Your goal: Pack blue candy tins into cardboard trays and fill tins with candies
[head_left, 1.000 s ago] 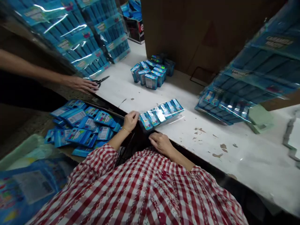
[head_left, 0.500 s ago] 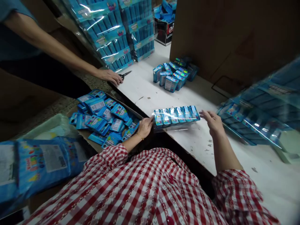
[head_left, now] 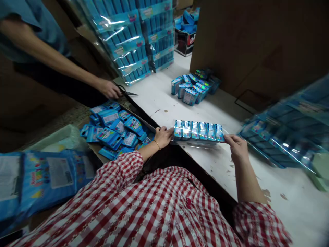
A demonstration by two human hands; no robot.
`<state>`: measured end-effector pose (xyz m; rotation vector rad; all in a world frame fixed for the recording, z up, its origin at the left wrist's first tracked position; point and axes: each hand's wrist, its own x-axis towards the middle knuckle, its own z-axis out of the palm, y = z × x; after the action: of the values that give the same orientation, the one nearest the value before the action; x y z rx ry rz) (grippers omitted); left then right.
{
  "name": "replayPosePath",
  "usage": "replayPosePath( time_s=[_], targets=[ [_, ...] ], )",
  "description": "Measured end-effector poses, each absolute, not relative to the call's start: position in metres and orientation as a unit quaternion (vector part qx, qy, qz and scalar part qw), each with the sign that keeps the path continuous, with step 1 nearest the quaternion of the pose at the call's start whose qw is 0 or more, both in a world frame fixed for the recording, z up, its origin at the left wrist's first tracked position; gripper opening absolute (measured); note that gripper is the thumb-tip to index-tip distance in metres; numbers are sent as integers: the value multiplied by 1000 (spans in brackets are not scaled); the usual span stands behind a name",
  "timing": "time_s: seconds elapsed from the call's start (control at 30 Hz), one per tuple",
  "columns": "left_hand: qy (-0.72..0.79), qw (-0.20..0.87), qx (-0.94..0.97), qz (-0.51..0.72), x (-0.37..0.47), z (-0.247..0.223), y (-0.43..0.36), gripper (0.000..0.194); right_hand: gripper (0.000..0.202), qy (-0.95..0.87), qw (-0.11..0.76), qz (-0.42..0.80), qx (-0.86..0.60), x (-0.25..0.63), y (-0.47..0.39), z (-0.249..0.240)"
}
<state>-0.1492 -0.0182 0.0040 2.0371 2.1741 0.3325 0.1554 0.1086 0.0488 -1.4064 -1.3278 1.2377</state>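
A clear plastic pack (head_left: 197,131) with a row of several small blue candy boxes lies across the front edge of the white table. My left hand (head_left: 163,136) has its fingers closed on the plastic at the pack's left end. At the other end, my right hand (head_left: 236,145) pinches the plastic between thumb and fingers. Glare covers part of the wrap. Beyond the pack, a cluster of loose small blue boxes (head_left: 190,96) stands on the table (head_left: 159,99).
A co-worker's hand (head_left: 111,89) holds scissors (head_left: 130,93) at the table's left edge. An open carton of blue pouches (head_left: 110,133) sits left of me. Tall wrapped stacks (head_left: 131,51) stand behind; another wrapped stack (head_left: 285,130) is at right. Blue bags (head_left: 48,178) lie lower left.
My right hand has closed on the pack's right end, where its fingers were apart before. The co-worker's hand has lifted the scissors from the table and drawn back left.
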Motion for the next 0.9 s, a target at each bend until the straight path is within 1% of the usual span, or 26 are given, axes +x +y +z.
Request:
replayPosePath(
  time_s=[0.2, 0.37, 0.57, 0.63, 0.67, 0.77, 0.8, 0.9],
  targets=[
    [688, 81, 714, 96, -155, 6, 9, 26, 31, -503, 414, 487, -581, 166, 79, 52],
    [691, 78, 711, 104, -155, 5, 11, 28, 33, -481, 431, 483, -591, 166, 79, 53],
    [696, 106, 696, 140, -158, 0, 9, 25, 30, -478, 430, 496, -583, 165, 81, 54],
    [708, 145, 664, 190, -161, 2, 11, 22, 29, -461, 429, 510, -586, 166, 81, 54],
    [715, 171, 636, 236, -163, 4, 12, 22, 29, -452, 430, 516, -587, 167, 81, 54],
    [696, 255, 527, 416, -165, 19, 14, 37, 26, -442, 433, 520, -588, 165, 85, 57],
    [678, 287, 498, 459, -164, 27, 14, 40, 25, -444, 431, 520, -588, 163, 87, 59],
    [643, 382, 439, 498, -157, 49, 13, 34, 23, -442, 430, 527, -584, 155, 89, 69]
  ],
)
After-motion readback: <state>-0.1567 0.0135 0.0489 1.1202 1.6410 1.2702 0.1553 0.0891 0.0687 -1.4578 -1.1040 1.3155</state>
